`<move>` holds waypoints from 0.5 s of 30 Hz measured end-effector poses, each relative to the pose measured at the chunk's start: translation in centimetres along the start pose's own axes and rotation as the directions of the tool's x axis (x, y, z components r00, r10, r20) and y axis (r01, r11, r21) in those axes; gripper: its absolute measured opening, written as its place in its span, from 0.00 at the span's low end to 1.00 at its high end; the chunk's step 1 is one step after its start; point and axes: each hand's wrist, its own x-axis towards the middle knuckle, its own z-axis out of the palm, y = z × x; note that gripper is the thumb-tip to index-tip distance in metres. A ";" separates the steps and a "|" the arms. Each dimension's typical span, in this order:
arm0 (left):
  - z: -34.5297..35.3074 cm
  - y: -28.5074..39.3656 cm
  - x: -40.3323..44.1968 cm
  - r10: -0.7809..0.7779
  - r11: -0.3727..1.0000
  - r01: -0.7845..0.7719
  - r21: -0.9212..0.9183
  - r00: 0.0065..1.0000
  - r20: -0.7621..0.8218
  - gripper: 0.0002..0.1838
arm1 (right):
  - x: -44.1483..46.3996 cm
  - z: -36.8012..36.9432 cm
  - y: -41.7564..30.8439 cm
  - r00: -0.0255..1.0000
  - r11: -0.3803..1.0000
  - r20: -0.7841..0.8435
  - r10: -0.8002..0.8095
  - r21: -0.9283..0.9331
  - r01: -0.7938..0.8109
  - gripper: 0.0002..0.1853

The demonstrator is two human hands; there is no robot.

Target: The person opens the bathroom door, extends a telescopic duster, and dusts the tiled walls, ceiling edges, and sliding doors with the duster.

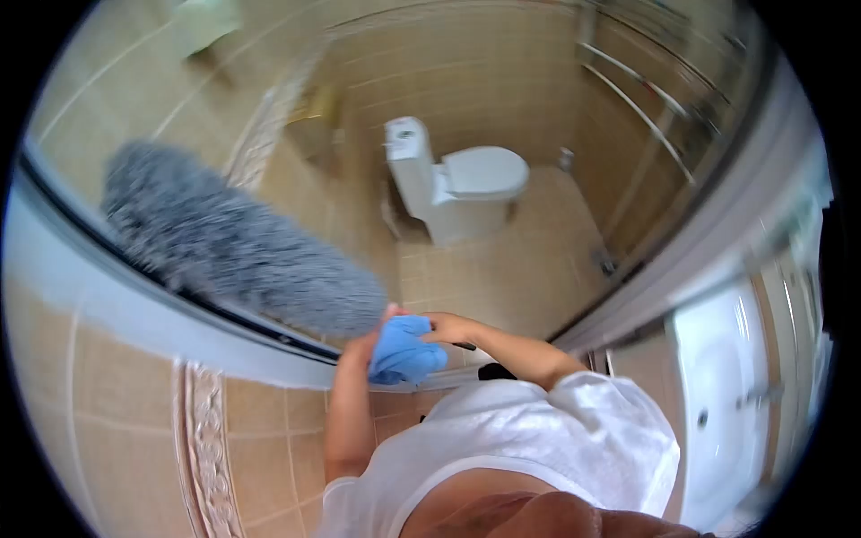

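A long, fluffy grey duster [242, 251] slants from the upper left down to my hands. My left hand [363, 343] is closed at the duster's lower end, its fingers partly hidden behind a crumpled blue cloth [408, 351]. From the right, my right hand [441, 328] grips the upper edge of that cloth. A small dark tip, perhaps the end of the duster's handle, shows just under the right hand. The cloth covers whatever lies between the two hands.
A sliding-door frame [260, 334] crosses in front of me. Past it stands a white toilet [475, 193] on the tiled floor. White towel bars [641, 108] line the right wall. At the right is a white sink [726, 403] with a faucet [760, 395].
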 end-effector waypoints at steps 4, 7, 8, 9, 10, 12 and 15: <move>0.2 3.0 -4.1 0.115 0.987 -0.078 0.139 0.953 -0.281 0.18 | -3.6 1.1 -1.1 0.987 0.995 -0.145 0.071 0.077 -0.061 0.16; 0.1 2.1 -7.5 0.292 0.896 -0.153 0.416 0.910 -0.294 0.15 | -5.2 1.1 3.0 0.944 0.982 -0.297 -0.140 -0.161 0.095 0.17; 1.1 1.7 -8.5 0.283 0.894 -0.165 0.416 0.928 -0.242 0.15 | -6.8 1.1 3.4 0.931 0.986 -0.347 -0.117 -0.155 0.067 0.17; 2.6 1.8 -9.8 0.290 0.921 -0.250 0.298 0.952 -0.096 0.13 | -8.4 1.5 3.6 0.928 0.980 -0.358 -0.107 -0.197 0.037 0.19; 4.5 2.1 -10.5 0.306 0.939 -0.309 0.154 0.951 0.042 0.12 | -9.7 1.5 3.7 0.927 0.969 -0.362 -0.096 -0.247 0.004 0.21; 10.4 3.3 -10.7 0.356 0.914 -0.380 0.142 0.919 0.168 0.11 | -11.9 1.3 5.0 0.906 0.972 -0.410 -0.100 -0.234 0.001 0.24; 19.4 3.9 -9.6 0.408 0.887 -0.456 0.069 0.846 0.343 0.10 | -16.2 1.7 7.1 0.881 0.958 -0.460 -0.115 -0.287 -0.025 0.26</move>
